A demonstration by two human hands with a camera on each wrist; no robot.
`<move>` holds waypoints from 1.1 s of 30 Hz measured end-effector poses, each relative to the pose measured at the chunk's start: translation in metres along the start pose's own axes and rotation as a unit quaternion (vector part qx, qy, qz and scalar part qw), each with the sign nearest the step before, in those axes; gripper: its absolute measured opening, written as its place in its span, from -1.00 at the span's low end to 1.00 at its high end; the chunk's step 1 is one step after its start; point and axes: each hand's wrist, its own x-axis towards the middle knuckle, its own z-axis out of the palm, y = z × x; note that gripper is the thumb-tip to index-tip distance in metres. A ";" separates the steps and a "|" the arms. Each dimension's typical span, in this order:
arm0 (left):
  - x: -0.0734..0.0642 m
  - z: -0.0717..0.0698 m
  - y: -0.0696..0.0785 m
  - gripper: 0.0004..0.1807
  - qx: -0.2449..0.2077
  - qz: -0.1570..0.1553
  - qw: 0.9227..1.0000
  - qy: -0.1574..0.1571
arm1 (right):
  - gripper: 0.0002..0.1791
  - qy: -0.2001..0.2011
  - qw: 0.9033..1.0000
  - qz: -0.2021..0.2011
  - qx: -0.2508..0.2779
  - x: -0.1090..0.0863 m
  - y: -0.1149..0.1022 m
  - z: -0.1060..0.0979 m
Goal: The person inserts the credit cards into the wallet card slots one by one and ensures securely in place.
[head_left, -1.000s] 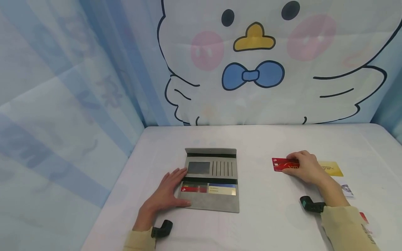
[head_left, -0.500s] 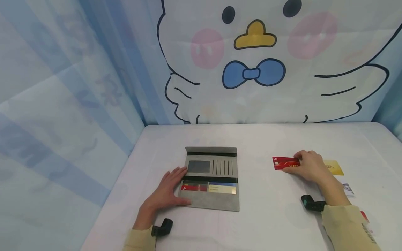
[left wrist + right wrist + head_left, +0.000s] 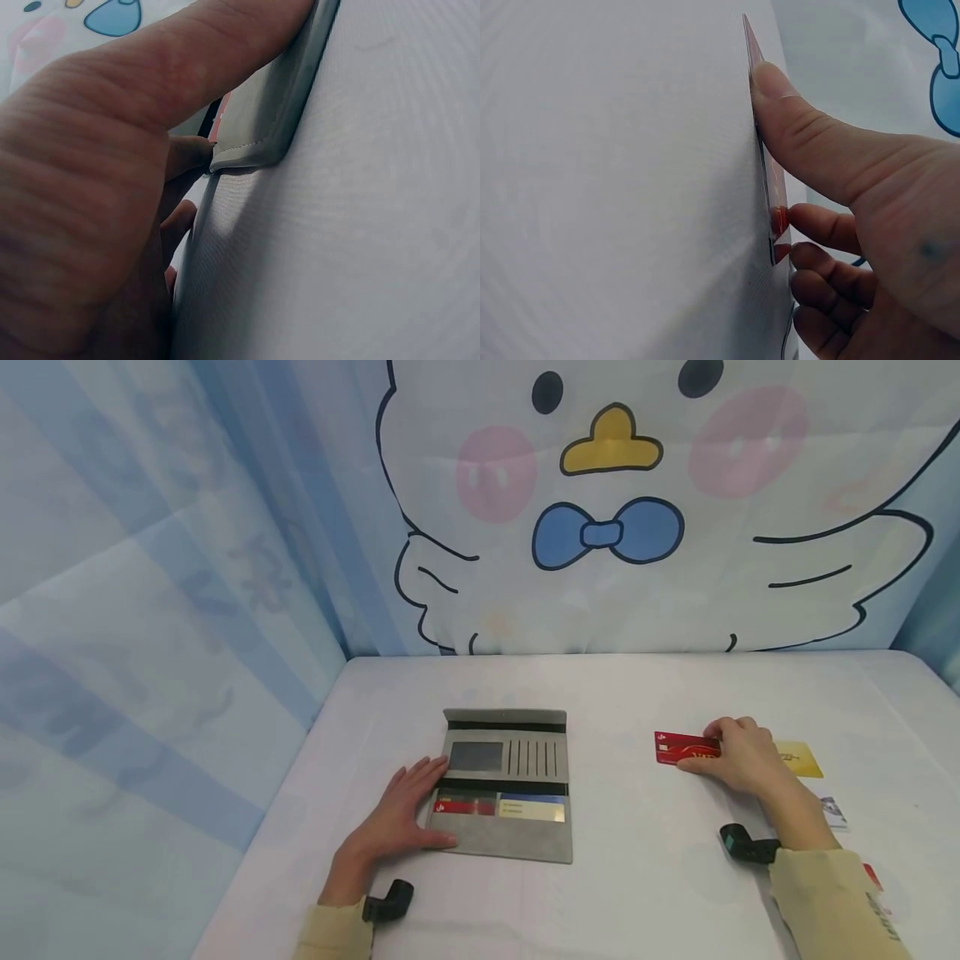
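A grey wallet [image 3: 517, 843] lies unfolded on the table in the head view, with a red card [image 3: 463, 807] and a cream card [image 3: 532, 810] side by side in its lower pocket. My left hand [image 3: 397, 814] rests along the wallet's left edge, fingers extended; the thumb [image 3: 202, 60] lies over its near corner in the left wrist view. To the right, my right hand [image 3: 738, 760] pinches a red VIP card [image 3: 678, 747] between thumb and fingers, partly covering it. The right wrist view shows the card's edge close to the tabletop, thumb [image 3: 776, 82] on one side.
A yellow card [image 3: 800, 758] lies just beyond the right hand. A white card [image 3: 833, 812] and a red-cornered card [image 3: 872, 876] show partly behind the right forearm. A printed curtain [image 3: 600, 610] hangs along the table's back edge.
My right hand has shifted slightly to the right along the red VIP card, uncovering more of it. The left hand keeps its place on the wallet. The head view has tilted down slightly.
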 end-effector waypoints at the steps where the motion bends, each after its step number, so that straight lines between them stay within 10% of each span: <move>1: 0.000 0.000 0.001 0.12 -0.001 -0.001 1.000 0.000 | -0.12 0.000 1.000 -0.001 0.001 0.000 0.000 0.000; 33: 0.001 0.000 0.000 0.12 0.002 -0.005 1.000 -0.001 | -0.34 -0.011 0.997 -0.036 0.060 0.001 0.003 -0.002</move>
